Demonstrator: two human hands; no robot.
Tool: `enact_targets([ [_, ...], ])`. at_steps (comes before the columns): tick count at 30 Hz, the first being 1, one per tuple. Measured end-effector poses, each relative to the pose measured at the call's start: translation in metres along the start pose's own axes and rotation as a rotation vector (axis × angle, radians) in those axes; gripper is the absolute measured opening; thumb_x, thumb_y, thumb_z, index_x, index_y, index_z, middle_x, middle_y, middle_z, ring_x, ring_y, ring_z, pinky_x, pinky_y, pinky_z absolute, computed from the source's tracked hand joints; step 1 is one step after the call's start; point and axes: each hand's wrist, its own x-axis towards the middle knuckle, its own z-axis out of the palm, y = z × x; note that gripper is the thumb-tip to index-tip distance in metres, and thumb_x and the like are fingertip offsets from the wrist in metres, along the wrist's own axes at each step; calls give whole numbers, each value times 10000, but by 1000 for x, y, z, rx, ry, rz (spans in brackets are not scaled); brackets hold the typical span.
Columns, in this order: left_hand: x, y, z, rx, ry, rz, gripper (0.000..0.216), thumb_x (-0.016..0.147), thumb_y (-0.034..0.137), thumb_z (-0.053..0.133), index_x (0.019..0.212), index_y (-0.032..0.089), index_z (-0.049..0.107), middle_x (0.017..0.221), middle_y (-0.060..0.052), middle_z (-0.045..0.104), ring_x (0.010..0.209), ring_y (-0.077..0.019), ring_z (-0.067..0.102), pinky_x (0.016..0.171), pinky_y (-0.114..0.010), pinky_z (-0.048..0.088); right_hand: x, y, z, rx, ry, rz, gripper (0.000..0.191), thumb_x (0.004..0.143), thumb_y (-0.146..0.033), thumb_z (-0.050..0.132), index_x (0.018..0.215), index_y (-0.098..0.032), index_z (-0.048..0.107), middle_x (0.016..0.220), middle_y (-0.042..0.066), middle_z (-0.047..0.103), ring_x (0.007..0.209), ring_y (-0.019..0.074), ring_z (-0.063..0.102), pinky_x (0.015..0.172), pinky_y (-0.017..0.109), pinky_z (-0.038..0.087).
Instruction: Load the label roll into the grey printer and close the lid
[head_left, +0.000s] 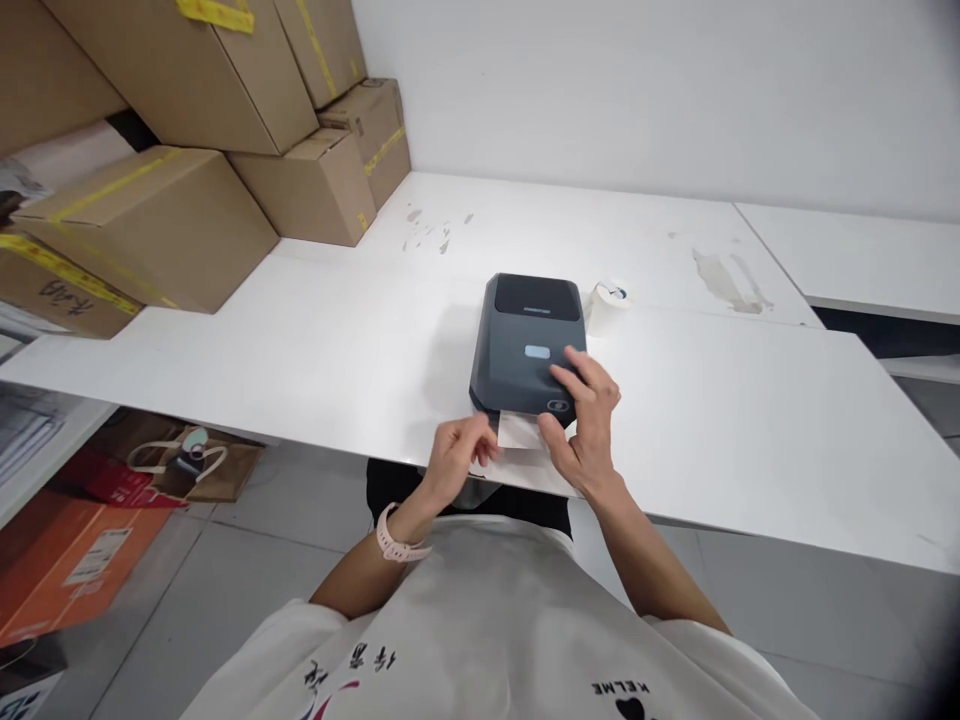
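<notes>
Label (519, 431) stuck out of the printer's (529, 330) front slot, near the front edge of the table (300, 340). It looked thin, light and floppy, best pinched by an edge near the slot. The left hand (454, 455) pinched its left edge; the right hand (585, 415) lay spread, unclenched, on the printer's rigid lid. A paper roll (609, 303) stood just behind.

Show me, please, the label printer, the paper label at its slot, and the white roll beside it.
label printer (525, 335): head view, top cover.
paper label (517, 430): head view, its middle.
white roll (609, 305): head view, its side.
</notes>
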Motion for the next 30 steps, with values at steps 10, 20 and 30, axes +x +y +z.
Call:
enact_targets([
  [10,94,46,-15,410,268,256,588,800,306,674,1375,248,566,1533,-113,565,1369,-308,552,1027,-432,513,144,40,2,185,158,49,573,1098,-505,93,1614,-275,181,1687,106,289,1562,262,317,1266,534,299],
  [20,142,30,-4,465,60,168,1000,627,112,662,1584,226,398,1458,-103,636,1363,-365,575,1162,-489,438,177,50,4,-188,-213,-77,373,1011,-226,412,1255,-220,694,1215,108,737,1161,309,658,990,479,512],
  [30,163,1,-10,149,80,198,1006,624,31,602,1591,235,416,1417,-78,678,1341,-299,608,1178,-465,460,151,48,54,-272,-1184,-89,428,811,-149,667,1227,-200,754,1106,120,785,1002,307,720,817,376,518],
])
